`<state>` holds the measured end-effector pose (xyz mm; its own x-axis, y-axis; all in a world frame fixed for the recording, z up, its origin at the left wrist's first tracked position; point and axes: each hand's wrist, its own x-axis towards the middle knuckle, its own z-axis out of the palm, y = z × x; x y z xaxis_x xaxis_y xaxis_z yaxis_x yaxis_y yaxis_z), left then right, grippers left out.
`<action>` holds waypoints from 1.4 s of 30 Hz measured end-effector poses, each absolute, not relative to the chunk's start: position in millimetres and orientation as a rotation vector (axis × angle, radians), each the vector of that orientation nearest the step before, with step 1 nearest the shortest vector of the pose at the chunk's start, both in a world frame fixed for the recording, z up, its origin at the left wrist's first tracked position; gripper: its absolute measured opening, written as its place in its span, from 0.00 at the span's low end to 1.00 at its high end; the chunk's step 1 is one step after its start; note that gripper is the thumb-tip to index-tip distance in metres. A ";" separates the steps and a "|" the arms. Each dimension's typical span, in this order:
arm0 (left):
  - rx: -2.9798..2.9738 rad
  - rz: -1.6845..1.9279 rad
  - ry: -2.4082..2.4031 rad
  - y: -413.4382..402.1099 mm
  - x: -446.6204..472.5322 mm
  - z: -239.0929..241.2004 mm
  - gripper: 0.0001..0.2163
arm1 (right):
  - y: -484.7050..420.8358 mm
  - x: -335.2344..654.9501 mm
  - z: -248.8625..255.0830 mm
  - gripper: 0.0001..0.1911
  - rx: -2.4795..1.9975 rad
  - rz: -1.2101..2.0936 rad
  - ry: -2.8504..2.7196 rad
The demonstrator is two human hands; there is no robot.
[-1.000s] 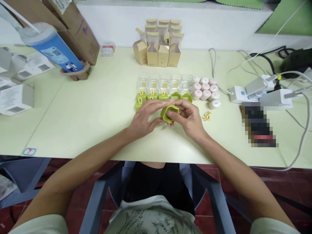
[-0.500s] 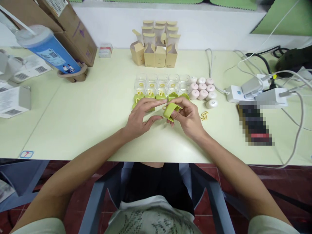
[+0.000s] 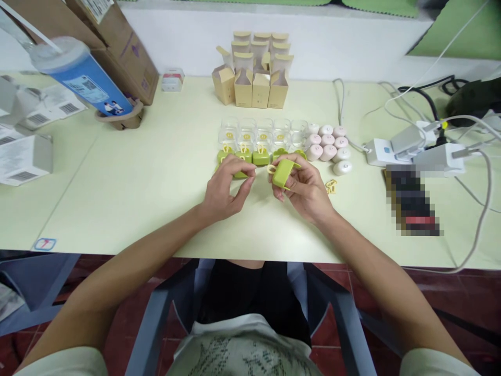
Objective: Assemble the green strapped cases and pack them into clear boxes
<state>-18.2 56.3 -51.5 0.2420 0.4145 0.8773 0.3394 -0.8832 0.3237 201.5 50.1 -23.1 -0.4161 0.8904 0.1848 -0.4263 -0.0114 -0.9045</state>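
My right hand [image 3: 304, 189] grips a small green plastic piece [image 3: 283, 172] with a yellow ring at its left end, lifted just above the table. My left hand [image 3: 226, 188] is a little to its left, fingers curled with the tips pinched near a green piece [image 3: 239, 174] lying on the table; I cannot make out whether they hold anything. Just beyond my hands runs a row of several green pieces [image 3: 261, 156], and behind it a row of clear plastic cups [image 3: 264, 131].
Pink-white rounded caps [image 3: 329, 145] lie right of the cups, with small yellow clips [image 3: 331, 186] near them. Open tan cartons [image 3: 253, 73] stand at the back. A blue tumbler [image 3: 78, 73] and cardboard boxes [image 3: 117, 36] are back left; power strips and cables [image 3: 422, 146] are at right.
My right hand has turned the green piece and raised it slightly. My left hand has come off it, drawn back to the left and curled its fingers.
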 end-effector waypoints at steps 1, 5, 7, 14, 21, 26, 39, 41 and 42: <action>2.417 1.739 0.721 55.9 -18.4 -51.2 0.16 | 49.9 201.4 -23.0 0.19 -0.560 1.631 -1.238; 2.315 1.697 0.661 52.9 -18.7 -50.2 0.17 | 49.1 200.9 -22.2 0.21 -0.606 1.617 -1.287; 2.234 1.654 0.644 50.5 -18.2 -49.2 0.18 | 48.9 200.8 -22.4 0.22 -0.628 1.609 -1.298; 1.966 1.544 0.612 46.0 -16.0 -45.5 0.19 | 49.3 201.8 -27.6 0.21 -0.624 1.585 -1.362; 1.822 1.425 0.584 47.4 -18.8 -41.4 0.22 | 48.0 202.3 -28.2 0.23 -0.636 1.586 -1.355; 1.693 1.332 0.566 47.3 -21.7 -37.8 0.23 | 47.3 202.5 -27.3 0.22 -0.613 1.598 -1.360; 1.600 1.309 0.630 53.2 -25.6 -38.9 0.26 | 45.8 204.4 -25.2 0.21 -0.612 1.581 -1.358; 1.600 1.308 0.617 52.7 -25.1 -38.8 0.25 | 45.9 204.6 -24.7 0.20 -0.586 1.580 -1.348; 1.600 1.310 0.607 52.4 -24.8 -38.4 0.24 | 45.9 204.6 -24.2 0.19 -0.581 1.580 -1.345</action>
